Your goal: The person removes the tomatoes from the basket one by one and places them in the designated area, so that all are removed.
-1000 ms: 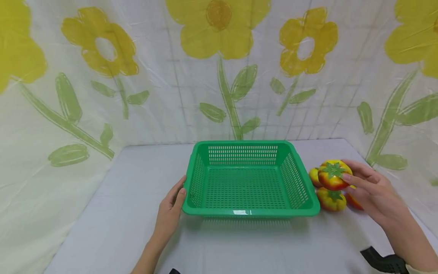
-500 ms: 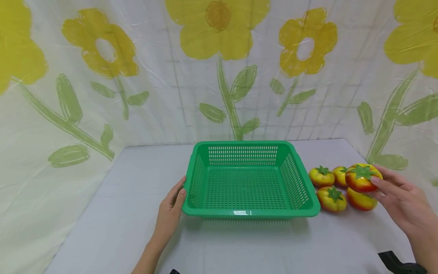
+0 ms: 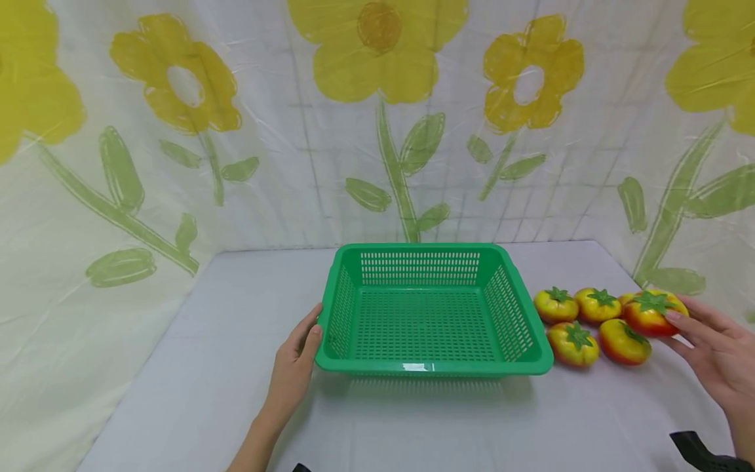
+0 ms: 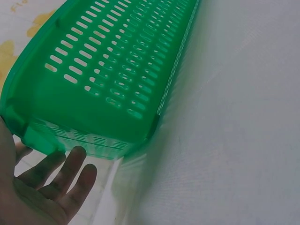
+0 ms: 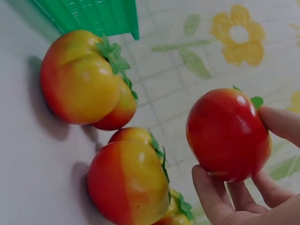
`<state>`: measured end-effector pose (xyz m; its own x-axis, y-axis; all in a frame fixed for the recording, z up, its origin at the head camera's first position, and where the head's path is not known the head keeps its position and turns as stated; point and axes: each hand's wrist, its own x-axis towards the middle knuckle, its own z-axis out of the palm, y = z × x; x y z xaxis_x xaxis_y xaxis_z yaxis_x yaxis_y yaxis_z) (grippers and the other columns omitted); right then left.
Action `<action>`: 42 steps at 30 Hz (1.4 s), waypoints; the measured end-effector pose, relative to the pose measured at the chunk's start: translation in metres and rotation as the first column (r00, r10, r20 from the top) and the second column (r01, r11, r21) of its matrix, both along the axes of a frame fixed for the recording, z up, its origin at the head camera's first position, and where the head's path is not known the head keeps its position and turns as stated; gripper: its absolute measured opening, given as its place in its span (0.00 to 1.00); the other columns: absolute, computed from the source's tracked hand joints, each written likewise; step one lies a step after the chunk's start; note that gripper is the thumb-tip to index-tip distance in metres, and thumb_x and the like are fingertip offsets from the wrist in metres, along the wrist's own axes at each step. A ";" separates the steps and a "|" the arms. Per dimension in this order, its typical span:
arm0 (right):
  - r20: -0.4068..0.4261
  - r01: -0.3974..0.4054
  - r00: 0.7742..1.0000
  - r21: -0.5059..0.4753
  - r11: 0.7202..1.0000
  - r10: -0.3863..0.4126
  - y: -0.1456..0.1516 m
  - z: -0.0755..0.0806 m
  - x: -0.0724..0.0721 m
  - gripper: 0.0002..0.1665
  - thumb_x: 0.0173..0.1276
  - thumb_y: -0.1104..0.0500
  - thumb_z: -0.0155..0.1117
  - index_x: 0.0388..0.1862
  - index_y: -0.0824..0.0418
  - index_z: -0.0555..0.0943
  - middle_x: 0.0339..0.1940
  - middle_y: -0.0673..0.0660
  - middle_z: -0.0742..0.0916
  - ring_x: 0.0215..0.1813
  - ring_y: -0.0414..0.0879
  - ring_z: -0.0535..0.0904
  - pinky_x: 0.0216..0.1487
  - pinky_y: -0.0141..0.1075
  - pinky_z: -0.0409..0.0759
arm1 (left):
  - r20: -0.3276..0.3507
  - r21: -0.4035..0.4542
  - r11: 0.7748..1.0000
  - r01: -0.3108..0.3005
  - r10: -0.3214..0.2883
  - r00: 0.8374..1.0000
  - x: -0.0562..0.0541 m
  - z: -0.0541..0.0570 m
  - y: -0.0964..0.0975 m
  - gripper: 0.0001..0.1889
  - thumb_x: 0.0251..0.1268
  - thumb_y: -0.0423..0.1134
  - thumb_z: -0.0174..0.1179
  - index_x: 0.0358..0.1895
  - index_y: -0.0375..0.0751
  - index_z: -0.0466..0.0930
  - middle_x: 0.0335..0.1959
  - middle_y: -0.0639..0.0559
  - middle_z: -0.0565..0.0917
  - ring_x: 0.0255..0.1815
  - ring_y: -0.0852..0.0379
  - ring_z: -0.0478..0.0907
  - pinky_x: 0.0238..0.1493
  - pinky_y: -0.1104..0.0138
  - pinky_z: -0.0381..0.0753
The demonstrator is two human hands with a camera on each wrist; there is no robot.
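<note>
My right hand [image 3: 716, 347] holds a glossy red-and-yellow tomato [image 3: 655, 314] with a green star-shaped leaf top between thumb and fingers. In the right wrist view this tomato [image 5: 227, 136] shows its red underside, raised apart from the others. Several similar tomatoes [image 3: 572, 344] sit on the table right of the green basket [image 3: 433, 367]; one is partly hidden behind the held one. My left hand [image 3: 293, 360] touches the basket's left rim. The left wrist view shows the left hand's fingers [image 4: 70, 173] spread and fairly straight below the rim.
The slotted plastic basket stands mid-table with nothing in it. A white cloth covers the table [image 3: 236, 341]. Behind hangs a pale curtain [image 3: 271, 164] printed with yellow flowers. Black straps are partly visible at both wrists.
My right hand has moved right with the tomato, from beside the basket to over the outer end of the group, uncovering the tomatoes there. The left hand and basket have stayed still.
</note>
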<state>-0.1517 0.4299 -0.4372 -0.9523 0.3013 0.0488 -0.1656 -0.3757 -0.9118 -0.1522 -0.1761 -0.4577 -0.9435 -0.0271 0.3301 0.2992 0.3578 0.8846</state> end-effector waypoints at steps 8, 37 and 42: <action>0.095 0.041 0.994 0.043 0.998 -0.045 0.002 -0.002 0.003 0.22 0.70 0.67 0.64 0.58 0.47 0.83 0.53 0.39 0.72 0.47 0.37 0.69 0.31 0.28 0.82 | 0.009 0.006 1.000 0.011 -0.011 1.000 -0.001 -0.001 0.001 0.25 0.79 0.52 0.46 0.74 0.56 0.64 0.71 0.56 0.67 0.72 0.54 0.62 0.66 0.51 0.65; 0.311 0.084 0.927 0.376 0.923 -0.211 0.091 -0.058 -0.011 0.47 0.55 0.44 0.75 0.72 0.31 0.62 0.71 0.37 0.61 0.65 0.40 0.56 0.38 0.23 0.78 | 0.007 0.010 0.999 0.031 -0.031 1.000 0.001 0.002 0.000 0.23 0.80 0.52 0.45 0.74 0.59 0.64 0.71 0.58 0.66 0.72 0.55 0.60 0.67 0.51 0.63; 0.368 0.071 0.902 0.386 0.920 -0.224 0.092 -0.061 -0.012 0.49 0.53 0.42 0.76 0.71 0.28 0.62 0.77 0.35 0.55 0.66 0.39 0.54 0.57 0.25 0.72 | 0.001 0.007 0.999 0.031 -0.031 1.000 0.001 0.000 -0.001 0.24 0.80 0.52 0.45 0.74 0.58 0.64 0.72 0.57 0.66 0.72 0.54 0.60 0.67 0.51 0.63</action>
